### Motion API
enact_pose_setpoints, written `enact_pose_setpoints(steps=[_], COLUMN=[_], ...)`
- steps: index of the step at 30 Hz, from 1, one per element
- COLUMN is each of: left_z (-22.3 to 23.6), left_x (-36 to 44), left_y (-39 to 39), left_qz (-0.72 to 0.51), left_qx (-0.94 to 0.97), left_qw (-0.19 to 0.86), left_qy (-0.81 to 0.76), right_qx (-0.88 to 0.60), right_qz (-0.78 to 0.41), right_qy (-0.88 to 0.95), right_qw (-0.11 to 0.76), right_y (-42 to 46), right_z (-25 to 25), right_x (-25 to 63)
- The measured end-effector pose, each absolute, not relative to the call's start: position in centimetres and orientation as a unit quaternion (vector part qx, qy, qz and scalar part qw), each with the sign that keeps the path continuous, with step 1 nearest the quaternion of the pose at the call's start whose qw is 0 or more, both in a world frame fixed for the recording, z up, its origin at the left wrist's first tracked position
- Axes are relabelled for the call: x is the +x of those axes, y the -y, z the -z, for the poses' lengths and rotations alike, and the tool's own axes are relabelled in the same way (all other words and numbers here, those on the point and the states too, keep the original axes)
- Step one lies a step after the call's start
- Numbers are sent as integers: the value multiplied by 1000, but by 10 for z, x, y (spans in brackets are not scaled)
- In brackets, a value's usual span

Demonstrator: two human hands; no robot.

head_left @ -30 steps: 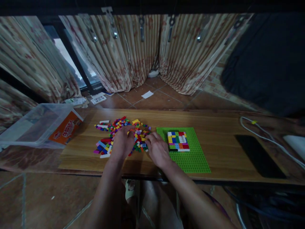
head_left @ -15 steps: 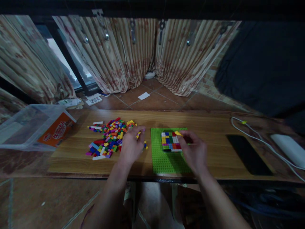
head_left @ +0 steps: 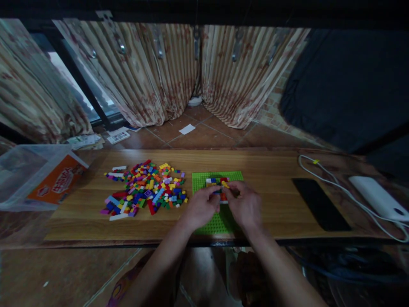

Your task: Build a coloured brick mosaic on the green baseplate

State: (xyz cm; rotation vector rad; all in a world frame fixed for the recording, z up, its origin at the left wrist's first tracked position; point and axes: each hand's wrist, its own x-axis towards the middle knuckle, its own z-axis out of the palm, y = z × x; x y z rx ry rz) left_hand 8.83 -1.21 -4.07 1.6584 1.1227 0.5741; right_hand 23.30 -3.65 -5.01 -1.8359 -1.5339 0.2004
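Observation:
A green studded baseplate (head_left: 217,224) lies on the table, with a rectangular build of multicoloured toy bricks (head_left: 209,181) near its far side. My right hand (head_left: 245,204) is over the right part of the build, thumb and forefinger pinched on a small yellow brick (head_left: 225,184). From the left, my left hand (head_left: 200,209) reaches over the build with its fingers bent close together. Whatever those fingers hold is too small to make out. Both hands hide much of the build. To the left spreads a pile of loose bricks (head_left: 150,184) in many colours.
A clear plastic box (head_left: 15,170) with an orange label stands at the table's left end. On the right lie a black phone (head_left: 321,204), a white cable (head_left: 340,189) and a white oblong device (head_left: 378,198). Striped curtains (head_left: 143,81) hang beyond the table.
My left hand has moved right, from the loose bricks to the build. My right hand stays by the build with the yellow brick. The view has shifted slightly to the right.

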Motion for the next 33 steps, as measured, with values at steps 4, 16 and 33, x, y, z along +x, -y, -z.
enact_pose_setpoints(steps=[4, 16, 33], left_z=[42, 40, 41], left_x=[88, 87, 86], left_y=[6, 1, 3], left_qz=[-207, -171, -187], left_qx=[678, 689, 697], left_qw=[535, 551, 536], left_qy=[-459, -439, -437], right_qx=[-728, -722, -768], right_qz=[-32, -174, -230], right_qy=[608, 504, 483], right_qw=[315, 440, 352], right_y=[33, 36, 20], right_z=[55, 48, 53], right_x=[231, 255, 251])
